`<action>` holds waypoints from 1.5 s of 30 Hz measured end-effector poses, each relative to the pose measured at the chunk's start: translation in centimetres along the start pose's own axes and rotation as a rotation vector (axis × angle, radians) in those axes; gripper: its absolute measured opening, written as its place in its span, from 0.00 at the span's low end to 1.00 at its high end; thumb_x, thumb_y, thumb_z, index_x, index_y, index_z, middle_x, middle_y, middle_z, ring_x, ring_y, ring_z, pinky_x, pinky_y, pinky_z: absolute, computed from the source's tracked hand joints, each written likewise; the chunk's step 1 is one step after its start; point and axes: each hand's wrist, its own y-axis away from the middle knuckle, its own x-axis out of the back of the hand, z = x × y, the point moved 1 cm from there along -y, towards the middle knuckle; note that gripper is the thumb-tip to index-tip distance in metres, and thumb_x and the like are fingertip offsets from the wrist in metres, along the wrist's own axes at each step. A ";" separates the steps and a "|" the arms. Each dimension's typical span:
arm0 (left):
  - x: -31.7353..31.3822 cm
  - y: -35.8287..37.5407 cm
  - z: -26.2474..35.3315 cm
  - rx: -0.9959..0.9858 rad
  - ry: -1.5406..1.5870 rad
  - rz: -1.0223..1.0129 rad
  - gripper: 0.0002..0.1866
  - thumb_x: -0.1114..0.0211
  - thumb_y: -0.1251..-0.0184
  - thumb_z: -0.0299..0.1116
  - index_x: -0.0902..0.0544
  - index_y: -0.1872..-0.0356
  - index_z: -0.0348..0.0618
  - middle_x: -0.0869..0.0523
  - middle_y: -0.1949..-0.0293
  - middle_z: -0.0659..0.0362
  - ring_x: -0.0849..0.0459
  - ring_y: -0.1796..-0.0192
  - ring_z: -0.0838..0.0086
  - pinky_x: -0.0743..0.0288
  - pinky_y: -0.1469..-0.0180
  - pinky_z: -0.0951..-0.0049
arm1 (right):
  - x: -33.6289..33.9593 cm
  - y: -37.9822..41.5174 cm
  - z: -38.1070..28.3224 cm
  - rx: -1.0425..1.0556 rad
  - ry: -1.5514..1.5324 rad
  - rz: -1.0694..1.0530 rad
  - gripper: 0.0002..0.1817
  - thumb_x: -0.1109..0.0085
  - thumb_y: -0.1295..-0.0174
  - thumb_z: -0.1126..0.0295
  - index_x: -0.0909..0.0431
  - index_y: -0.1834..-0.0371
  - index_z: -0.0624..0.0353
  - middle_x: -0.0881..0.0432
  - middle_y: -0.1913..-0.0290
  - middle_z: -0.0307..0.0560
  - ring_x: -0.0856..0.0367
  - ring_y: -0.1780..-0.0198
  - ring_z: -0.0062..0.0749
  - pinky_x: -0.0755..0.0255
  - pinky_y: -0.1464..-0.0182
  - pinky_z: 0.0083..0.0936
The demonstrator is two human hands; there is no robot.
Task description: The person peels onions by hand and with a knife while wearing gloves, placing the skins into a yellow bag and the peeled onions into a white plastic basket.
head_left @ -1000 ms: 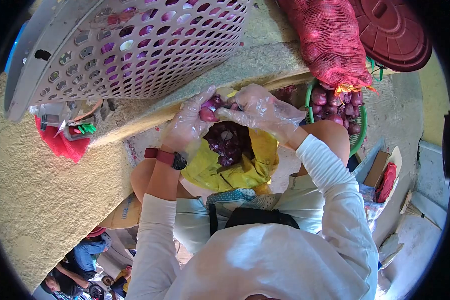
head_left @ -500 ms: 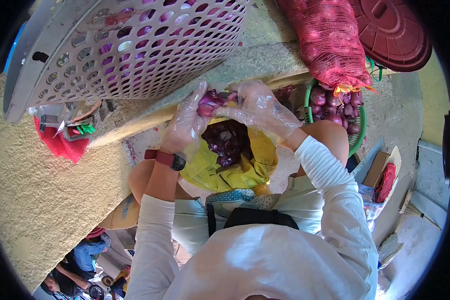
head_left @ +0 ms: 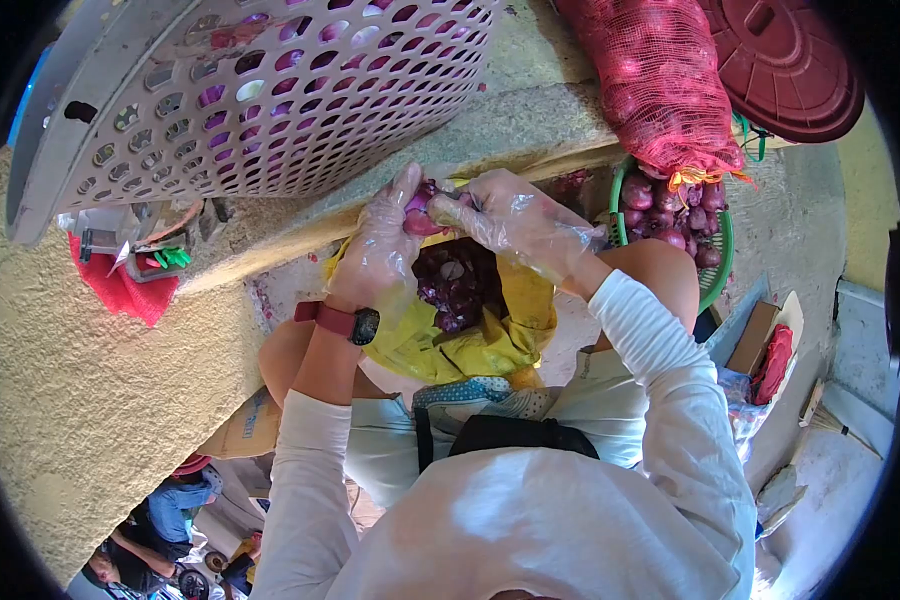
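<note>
Between my two gloved hands is a red onion [head_left: 423, 218], above a yellow sack [head_left: 525, 305] that stands between my knees. My left hand [head_left: 378, 245], in a clear plastic glove, is closed round the onion's left side. The fingers of my right hand [head_left: 518, 215], gloved the same way, are pinched together against its right side. Whether they also hold a small tool or a bit of skin I cannot make out. Dark purple onion skins [head_left: 455, 290] lie inside the open sack below.
A grey perforated basket [head_left: 370, 120] with onions stands on the ledge at upper left. To the right are a green basket [head_left: 722, 265] of red onions, a red mesh bag [head_left: 650, 80] of onions and a dark red lid [head_left: 785, 60]. People [head_left: 135, 550] are at lower left.
Both hands have shifted slightly, and the onion has turned in my left fingers. My right fingertips have moved in closer over the onion's right side.
</note>
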 end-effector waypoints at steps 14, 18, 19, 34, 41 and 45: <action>0.8 -0.1 0.8 0.013 -0.072 -0.068 0.18 0.36 0.21 0.49 0.17 0.52 0.42 0.13 0.58 0.58 0.12 0.55 0.72 0.16 0.47 0.67 | -1.4 -0.7 2.3 0.338 0.160 0.148 0.39 0.36 0.37 0.33 0.17 0.76 0.67 0.24 0.79 0.64 0.23 0.76 0.52 0.30 0.67 0.46; 1.0 -0.4 0.6 -0.002 -0.013 0.005 0.17 0.35 0.21 0.47 0.17 0.52 0.41 0.13 0.57 0.56 0.12 0.55 0.69 0.15 0.47 0.66 | -0.4 -0.6 1.7 0.208 0.153 0.061 0.36 0.33 0.39 0.35 0.16 0.74 0.66 0.22 0.77 0.62 0.22 0.75 0.53 0.28 0.66 0.45; 1.4 -0.6 0.5 0.014 0.015 0.008 0.17 0.34 0.22 0.46 0.18 0.51 0.41 0.13 0.57 0.56 0.13 0.52 0.68 0.15 0.45 0.63 | -0.3 -0.5 1.6 0.299 0.139 0.168 0.34 0.33 0.38 0.36 0.15 0.69 0.64 0.19 0.74 0.61 0.21 0.73 0.53 0.27 0.64 0.43; 1.7 -1.1 -0.1 0.084 0.263 0.073 0.20 0.31 0.25 0.38 0.24 0.42 0.38 0.20 0.45 0.49 0.16 0.42 0.54 0.14 0.39 0.49 | 2.0 -4.2 7.6 -0.077 -0.597 0.332 0.18 0.54 0.17 0.55 0.27 0.46 0.60 0.24 0.61 0.37 0.25 0.63 0.26 0.25 0.58 0.24; 0.6 -0.9 0.8 -0.049 0.180 0.086 0.21 0.31 0.25 0.36 0.24 0.39 0.38 0.19 0.45 0.50 0.16 0.43 0.55 0.14 0.38 0.51 | 2.1 -0.3 3.7 -0.260 -0.724 0.311 0.20 0.49 0.18 0.54 0.27 0.34 0.54 0.21 0.57 0.40 0.21 0.61 0.23 0.21 0.52 0.23; 0.1 -0.4 1.4 0.023 0.252 0.040 0.18 0.31 0.24 0.37 0.21 0.43 0.37 0.17 0.50 0.52 0.15 0.42 0.51 0.15 0.38 0.50 | 8.5 6.0 0.6 0.160 -0.715 0.597 0.27 0.44 0.22 0.58 0.28 0.26 0.60 0.19 0.37 0.53 0.21 0.35 0.37 0.27 0.35 0.33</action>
